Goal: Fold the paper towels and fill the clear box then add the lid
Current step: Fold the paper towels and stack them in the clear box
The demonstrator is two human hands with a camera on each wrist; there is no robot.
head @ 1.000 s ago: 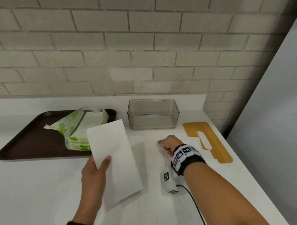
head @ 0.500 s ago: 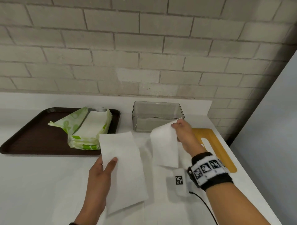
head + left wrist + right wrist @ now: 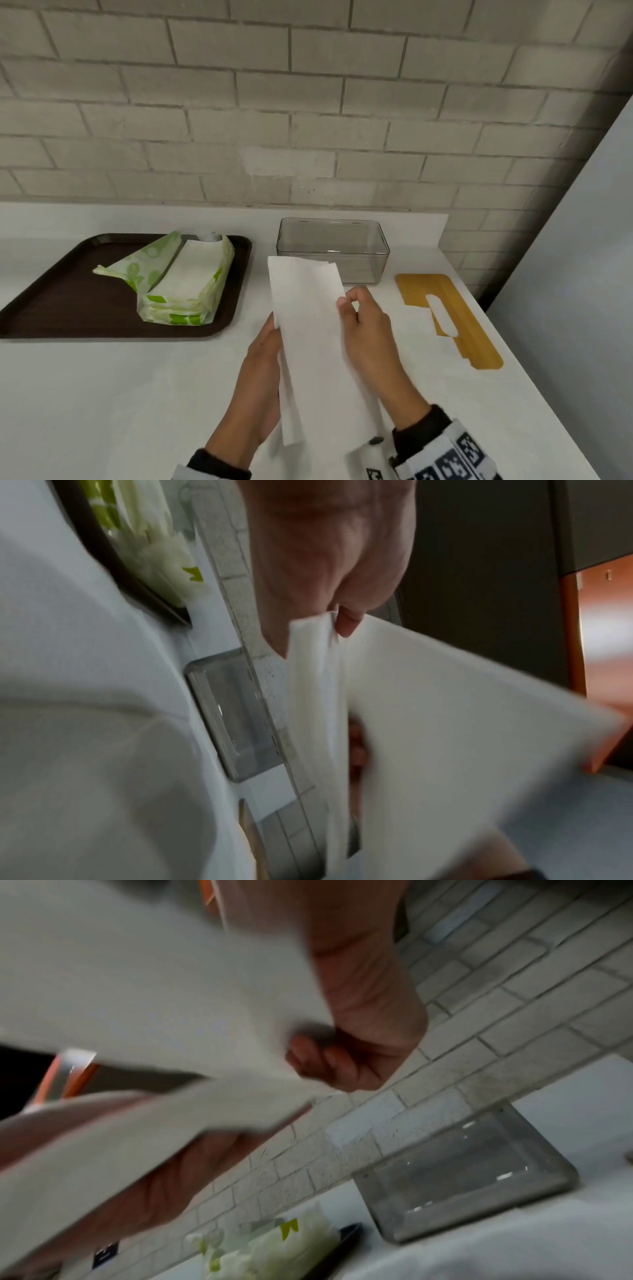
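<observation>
Two white paper towels (image 3: 308,329) are held together above the counter, one laid against the other. My left hand (image 3: 263,370) holds them from the left side, fingers behind the sheets. My right hand (image 3: 359,315) pinches their right edge near the top. The clear box (image 3: 334,248) stands empty just beyond, by the wall. Its yellow lid (image 3: 448,318) lies flat to the right. In the left wrist view the towels (image 3: 428,723) fill the middle and the thumb presses their edge. In the right wrist view the towels (image 3: 154,1001) are blurred; the clear box (image 3: 469,1175) shows below.
A dark brown tray (image 3: 68,294) at the left holds an opened green-and-white pack of paper towels (image 3: 181,284). A brick wall (image 3: 308,102) backs the white counter (image 3: 120,394). A grey panel (image 3: 575,274) bounds the right side.
My right hand lifted a second towel off the counter and brought it left against the towel in my left hand. Both hands now hold the sheets together in front of the box.
</observation>
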